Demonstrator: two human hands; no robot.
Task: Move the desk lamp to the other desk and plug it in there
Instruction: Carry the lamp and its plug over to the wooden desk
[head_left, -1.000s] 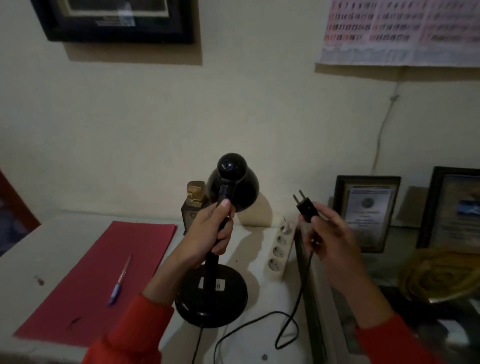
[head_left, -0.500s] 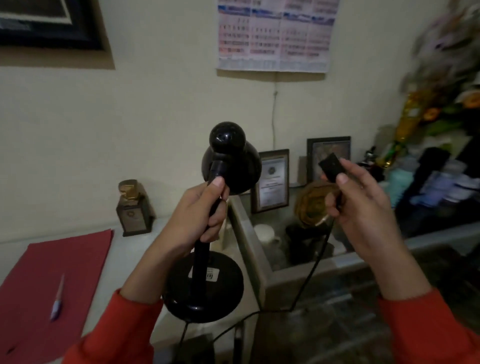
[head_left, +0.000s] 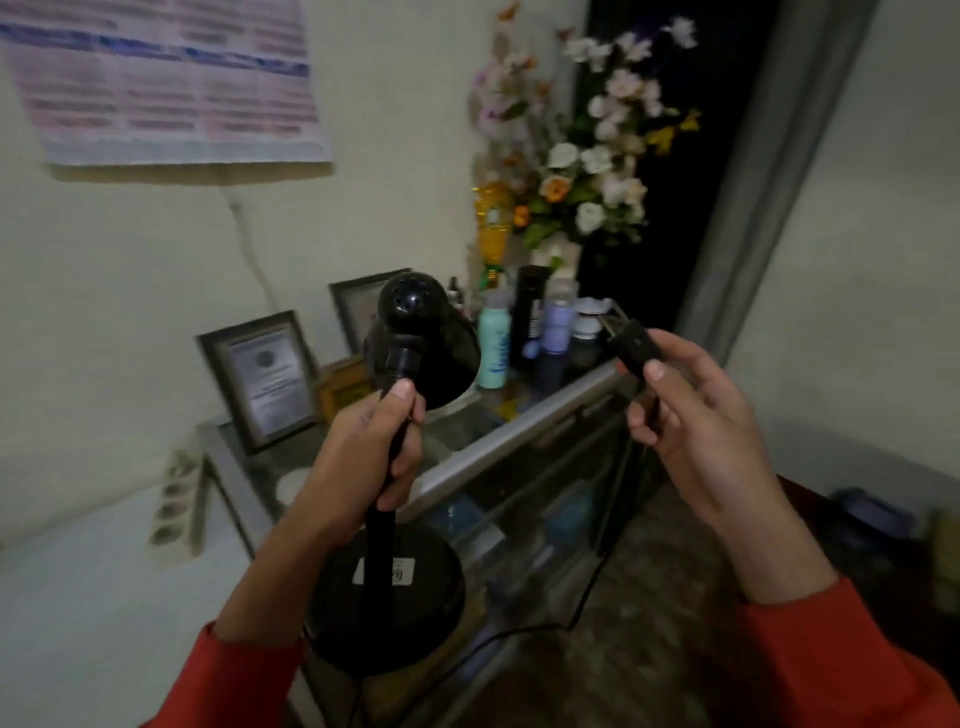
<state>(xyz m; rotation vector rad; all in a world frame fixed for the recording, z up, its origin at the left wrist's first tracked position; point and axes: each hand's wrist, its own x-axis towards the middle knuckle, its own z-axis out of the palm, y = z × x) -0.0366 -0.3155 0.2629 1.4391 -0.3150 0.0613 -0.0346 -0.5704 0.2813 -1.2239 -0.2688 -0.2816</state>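
Item: desk lamp (head_left: 395, 467), black, glossy. Domed shade with vent holes at the crown; slim straight stem; round weighted base bearing a white label. Carried upright in the air, the left hand (head_left: 363, 457) wrapped closed around the stem just under the shade, base hanging below the wrist. Plug (head_left: 631, 345), black, prongs pointing up and away, was pinched between thumb and fingers of the right hand (head_left: 696, 421); cord (head_left: 587, 597) trailed down from that hand toward the base.
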